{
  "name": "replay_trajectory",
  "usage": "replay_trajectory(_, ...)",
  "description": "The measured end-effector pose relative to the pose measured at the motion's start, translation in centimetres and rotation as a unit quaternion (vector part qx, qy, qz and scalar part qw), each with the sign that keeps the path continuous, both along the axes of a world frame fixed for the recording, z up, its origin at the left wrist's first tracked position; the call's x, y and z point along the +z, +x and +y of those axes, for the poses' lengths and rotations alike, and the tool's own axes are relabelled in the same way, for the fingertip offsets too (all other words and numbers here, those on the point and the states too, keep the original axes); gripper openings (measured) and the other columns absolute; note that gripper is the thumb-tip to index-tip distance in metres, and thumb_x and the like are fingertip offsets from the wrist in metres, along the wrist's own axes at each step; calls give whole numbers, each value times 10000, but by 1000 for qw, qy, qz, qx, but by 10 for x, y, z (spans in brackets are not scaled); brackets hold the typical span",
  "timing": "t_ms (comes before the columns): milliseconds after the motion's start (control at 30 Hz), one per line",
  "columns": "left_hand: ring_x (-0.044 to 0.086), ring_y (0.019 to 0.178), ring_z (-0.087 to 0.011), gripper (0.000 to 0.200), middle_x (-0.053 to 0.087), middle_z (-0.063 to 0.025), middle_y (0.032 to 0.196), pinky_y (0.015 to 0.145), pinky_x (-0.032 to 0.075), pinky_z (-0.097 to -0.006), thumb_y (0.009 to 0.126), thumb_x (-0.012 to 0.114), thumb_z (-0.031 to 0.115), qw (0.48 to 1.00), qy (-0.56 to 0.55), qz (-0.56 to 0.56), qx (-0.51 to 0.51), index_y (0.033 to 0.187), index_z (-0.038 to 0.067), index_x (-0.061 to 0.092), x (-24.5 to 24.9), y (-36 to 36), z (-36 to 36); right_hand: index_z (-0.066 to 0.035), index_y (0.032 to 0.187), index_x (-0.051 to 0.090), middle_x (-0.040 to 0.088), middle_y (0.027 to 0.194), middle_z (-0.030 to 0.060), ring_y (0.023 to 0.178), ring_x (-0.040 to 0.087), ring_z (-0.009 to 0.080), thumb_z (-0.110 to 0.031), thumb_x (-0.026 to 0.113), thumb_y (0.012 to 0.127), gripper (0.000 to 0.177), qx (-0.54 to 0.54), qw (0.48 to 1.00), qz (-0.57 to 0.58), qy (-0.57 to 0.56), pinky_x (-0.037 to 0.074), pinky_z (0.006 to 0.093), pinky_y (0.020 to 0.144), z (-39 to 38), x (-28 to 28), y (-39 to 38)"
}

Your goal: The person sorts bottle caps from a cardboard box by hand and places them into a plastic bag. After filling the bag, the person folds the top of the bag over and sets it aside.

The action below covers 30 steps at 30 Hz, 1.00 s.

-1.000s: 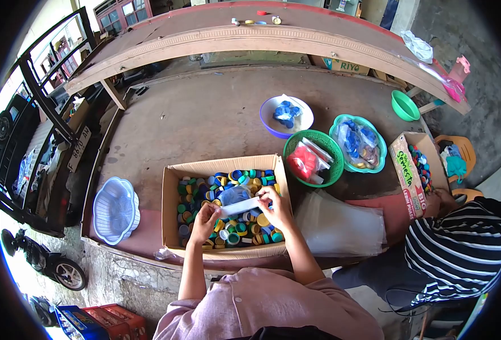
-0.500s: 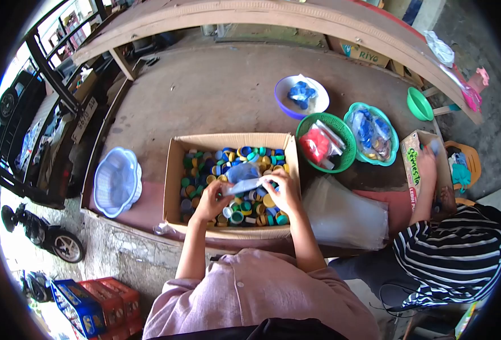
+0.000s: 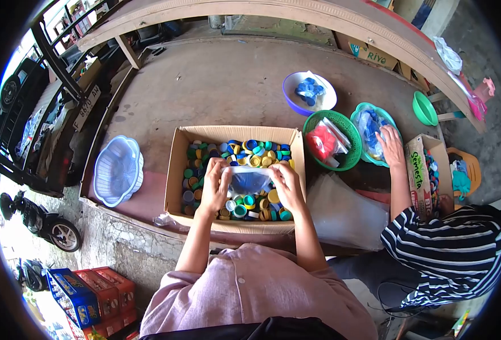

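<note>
A clear plastic bag (image 3: 249,181) with blue things in its lower part is held over an open brown cardboard box (image 3: 245,226), above the loose plastic caps (image 3: 240,211) inside it. The left hand (image 3: 215,184) has its grip closed in a pinch on one upper corner of the bag, thumb against fingers; the right hand (image 3: 286,184) has a like pinch on the opposite corner, so the top edge runs stretched between them. The caps are green, blue, yellow and white (a few lie on their backs, hollow side up).

The box sits at the near edge of a wide brown worktop (image 3: 205,79). To its left, apart from it, is a pale blue scalloped plastic basket (image 3: 117,171). Just right of the box lies a stack of clear plastic sheeting (image 3: 341,212); behind that, a round green plastic basket (image 3: 349,163) holds red and clear packets. Beyond stands a white-and-purple plastic bowl (image 3: 289,101) with blue things in it. A co-worker in a striped top (image 3: 449,249) has one hand (image 3: 391,148) over a turquoise scalloped basket (image 3: 395,120) of bagged items.
</note>
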<state>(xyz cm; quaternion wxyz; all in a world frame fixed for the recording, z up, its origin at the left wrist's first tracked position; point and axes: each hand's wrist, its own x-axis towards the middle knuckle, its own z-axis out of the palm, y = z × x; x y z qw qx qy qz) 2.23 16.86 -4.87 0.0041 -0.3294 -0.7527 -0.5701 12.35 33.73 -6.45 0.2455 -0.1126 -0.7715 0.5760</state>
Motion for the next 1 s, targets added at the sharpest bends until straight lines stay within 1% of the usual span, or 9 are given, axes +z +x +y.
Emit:
replay_trajectory(67, 493, 772, -219, 165, 477, -116, 853, 726, 417, -295, 905, 457, 90, 1000, 1, 24, -16, 883, -65, 509, 13, -3, 3, 15, 911, 554, 523, 740, 14, 639, 486, 49, -130, 514, 916, 150, -7, 1000, 13, 22, 406, 210, 512, -2, 19, 5)
replay_trajectory(133, 480, 749, -164, 204, 516, -75, 844, 706, 402, -271, 933, 445, 126, 985, -4, -162, -57, 868, -43, 540, 13, -9, 4, -7, 923, 557, 527, 726, 16, 575, 495, 53, -159, 498, 927, 163, 2, 1000, -10, 24, 401, 200, 479, 3, 22, 9)
replay_trajectory(200, 472, 756, -136, 245, 551, -40, 887, 719, 391, -261, 938, 467, 218, 933, 33, -355, -45, 897, 4, 580, 6, -5, 6, -22, 913, 552, 562, 645, 74, 510, 528, 108, -215, 492, 932, 203, 74, 950, -116, -279, 413, 226, 486, 12, 16, 8)
replay_trajectory(233, 505, 818, -131, 300, 585, -22, 943, 775, 386, -280, 928, 480, 298, 905, -20, -407, -123, 979, 25, 595, -34, -30, -1, -44, 948, 543, 551, 581, 52, 450, 501, 77, -237, 477, 939, 204, 90, 925, -151, -336, 388, 195, 437, 17, 17, 7)
replay_trajectory(333, 526, 971, -142, 381, 601, -40, 1052, 844, 373, -325, 922, 473, 352, 792, 96, -563, -217, 1091, 24, 566, -46, -33, 9, -24, 950, 532, 580, 661, 71, 528, 583, 127, -245, 503, 923, 225, 97, 877, -172, -438, 468, 227, 492, 30, 9, 5)
replay_trajectory(533, 472, 1079, -161, 368, 547, -22, 1155, 924, 320, -403, 908, 407, 489, 774, 154, -580, -201, 829, 173, 580, -46, -49, 23, -20, 901, 538, 612, 714, 117, 612, 621, 200, -185, 499, 909, 170, 112, 886, -47, -448, 521, 318, 589, 100, 15, -26)
replay_trajectory(667, 559, 939, -155, 282, 606, 0, 1005, 777, 394, -346, 914, 443, 400, 748, 244, -607, -110, 791, 174, 556, -50, -53, 13, -15, 888, 538, 600, 771, 106, 676, 606, 214, -180, 510, 893, 167, 33, 880, 40, -471, 513, 350, 647, 190, 27, -61)
replay_trajectory(833, 550, 857, -141, 216, 588, 17, 893, 729, 405, -320, 911, 469, 349, 728, 308, -609, -64, 801, 175, 535, -49, -54, 9, 0, 995, 520, 580, 796, 105, 695, 592, 204, -189, 489, 902, 213, -25, 924, -22, -382, 491, 325, 629, 285, 20, -121)
replay_trajectory(1000, 542, 825, -150, 245, 578, 15, 881, 708, 415, -336, 917, 438, 352, 717, 319, -618, -43, 811, 156, 539, -52, -54, 8, 5, 1005, 509, 595, 805, 149, 722, 602, 234, -200, 474, 904, 230, -21, 920, -124, -372, 495, 344, 649, 321, -17, -167)
